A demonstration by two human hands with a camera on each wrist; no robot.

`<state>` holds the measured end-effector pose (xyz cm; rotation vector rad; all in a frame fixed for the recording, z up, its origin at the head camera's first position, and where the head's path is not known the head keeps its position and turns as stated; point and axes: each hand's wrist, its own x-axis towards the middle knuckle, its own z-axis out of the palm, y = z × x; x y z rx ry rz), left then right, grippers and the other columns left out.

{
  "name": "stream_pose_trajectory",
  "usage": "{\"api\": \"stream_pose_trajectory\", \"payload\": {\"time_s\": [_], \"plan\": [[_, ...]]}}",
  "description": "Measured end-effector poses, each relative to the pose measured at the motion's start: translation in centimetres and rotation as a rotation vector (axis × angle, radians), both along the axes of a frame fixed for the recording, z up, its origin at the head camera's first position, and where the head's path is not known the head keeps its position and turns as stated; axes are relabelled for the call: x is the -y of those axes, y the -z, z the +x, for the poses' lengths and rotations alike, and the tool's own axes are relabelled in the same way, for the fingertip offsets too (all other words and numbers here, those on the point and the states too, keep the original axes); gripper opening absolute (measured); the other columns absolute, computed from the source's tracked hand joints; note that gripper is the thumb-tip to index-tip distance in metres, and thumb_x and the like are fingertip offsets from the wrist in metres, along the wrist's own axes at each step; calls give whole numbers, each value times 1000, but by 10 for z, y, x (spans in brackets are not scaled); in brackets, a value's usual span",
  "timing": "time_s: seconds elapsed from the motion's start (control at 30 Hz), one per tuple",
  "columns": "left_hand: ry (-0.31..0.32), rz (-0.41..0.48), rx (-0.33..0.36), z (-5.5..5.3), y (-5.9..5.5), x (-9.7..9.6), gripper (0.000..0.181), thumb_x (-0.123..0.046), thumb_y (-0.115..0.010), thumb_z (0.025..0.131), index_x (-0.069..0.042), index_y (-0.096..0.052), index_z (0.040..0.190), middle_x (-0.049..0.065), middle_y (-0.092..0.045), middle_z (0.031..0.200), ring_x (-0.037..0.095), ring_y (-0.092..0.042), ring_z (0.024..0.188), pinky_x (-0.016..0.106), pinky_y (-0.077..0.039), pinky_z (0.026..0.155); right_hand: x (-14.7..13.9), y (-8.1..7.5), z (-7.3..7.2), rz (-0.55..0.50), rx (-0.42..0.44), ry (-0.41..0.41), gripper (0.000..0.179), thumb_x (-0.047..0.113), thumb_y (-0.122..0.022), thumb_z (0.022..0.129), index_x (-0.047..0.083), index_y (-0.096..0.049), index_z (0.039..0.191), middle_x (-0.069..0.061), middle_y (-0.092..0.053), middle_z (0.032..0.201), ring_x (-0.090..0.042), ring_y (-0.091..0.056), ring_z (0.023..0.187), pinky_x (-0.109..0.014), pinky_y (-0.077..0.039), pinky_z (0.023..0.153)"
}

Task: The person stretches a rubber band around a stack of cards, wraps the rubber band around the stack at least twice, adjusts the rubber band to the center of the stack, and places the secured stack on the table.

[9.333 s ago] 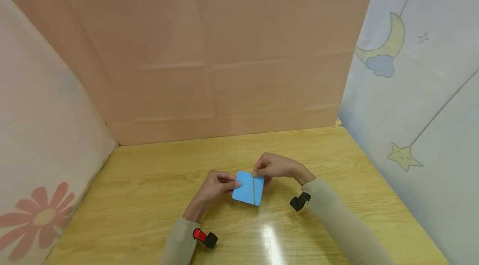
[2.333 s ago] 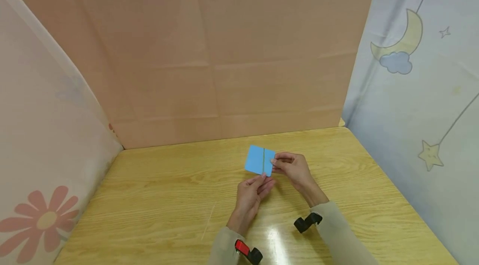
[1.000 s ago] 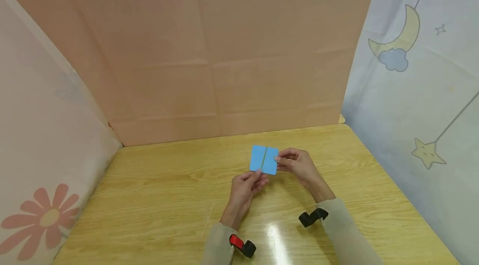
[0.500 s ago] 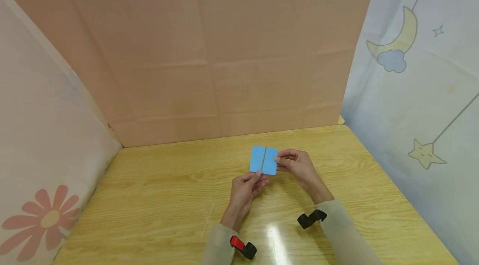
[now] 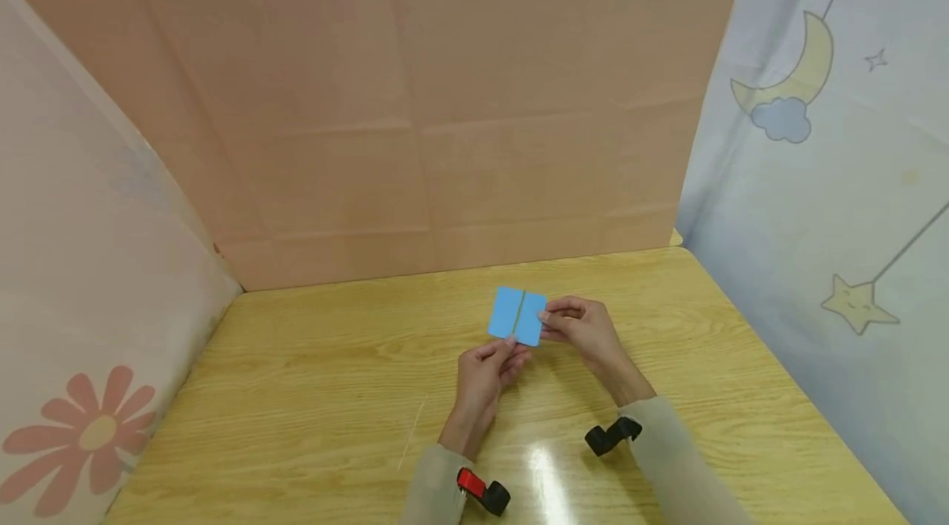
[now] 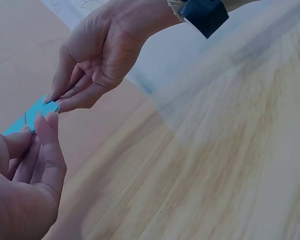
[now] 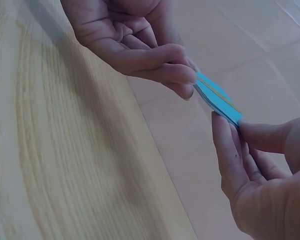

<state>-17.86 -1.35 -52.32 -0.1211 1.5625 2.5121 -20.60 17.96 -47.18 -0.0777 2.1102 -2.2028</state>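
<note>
A small square stack of thin blue cards (image 5: pixel 506 314), with rounded corners, is held up above the table. A narrow yellowish elastic band (image 5: pixel 519 311) runs across it near its middle. My left hand (image 5: pixel 480 381) pinches the lower edge, its thumb close to the band's end. At the right edge, my right hand (image 5: pixel 591 337) pinches the stack between thumb and fingers. Seen edge-on in the right wrist view, the stack (image 7: pixel 217 103) shows several layers under the band. The left wrist view shows both hands on it; most of its face is hidden there.
A wood-grain table (image 5: pixel 311 393) lies below the hands. A tan cloth backdrop (image 5: pixel 445 113) rises at its far edge, with printed cloth walls at left and right. Black wrist cameras sit on both sleeves.
Since the oldest frame, the left hand has gone from the left edge to the lower edge, the right from top to right edge. The band now lies nearer the middle. Lately the stack shifted slightly left.
</note>
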Motion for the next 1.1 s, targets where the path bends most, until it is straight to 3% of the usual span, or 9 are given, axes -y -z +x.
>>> {"api": "stream_pose_trajectory", "payload": {"time_s": [0.13,0.23,0.33,0.47,0.67,0.83,1.1], "plan": [[49,-19,8,-3,0,5,34,-26,-73,101,5,-77,115,13,-82,100,16,-81,87,28,-65,82,-5,0,-2,23,5,-16,39,7,-71,101,-15,-59,131,-2,-75,99,-13,-75,86,-30,-66,84],[48,-36,12,-6,0,14,41,-31,-69,103,6,-74,121,16,-81,103,16,-80,89,25,-65,80,-10,-1,-2,57,13,-43,40,9,-70,102,-14,-59,132,-2,-75,101,-12,-76,88,-31,-66,86],[27,-32,17,-9,-1,22,43,-30,-68,105,6,-70,129,13,-81,101,15,-79,87,25,-65,79,-15,-1,-1,84,20,-67,37,8,-69,102,-15,-60,131,-2,-75,100,-12,-76,88,-35,-66,88],[45,-35,11,-13,-3,28,42,-24,-68,105,5,-67,135,7,-79,100,14,-78,88,30,-66,84,-16,2,-2,99,25,-92,35,8,-69,102,-15,-62,127,-1,-75,98,-13,-77,86,-41,-65,90],[36,-122,-22,-18,-3,31,38,-19,-68,104,9,-69,130,11,-79,106,15,-78,91,36,-66,88,-13,6,-4,119,20,-125,34,9,-71,101,-15,-63,124,-2,-75,96,-15,-77,85,-41,-66,88],[13,-178,-17,-20,0,37,38,-20,-74,101,8,-72,126,5,-80,97,11,-76,85,28,-65,78,-12,8,-1,151,32,-143,35,11,-71,101,-13,-64,125,-4,-74,100,-17,-75,88,-43,-66,89],[73,-215,-31,-20,5,47,36,-20,-75,100,5,-73,126,3,-80,98,11,-76,85,25,-64,76,-12,15,2,169,50,-166,32,11,-71,101,-11,-65,124,-5,-74,100,-17,-75,88,-40,-66,87]]}}
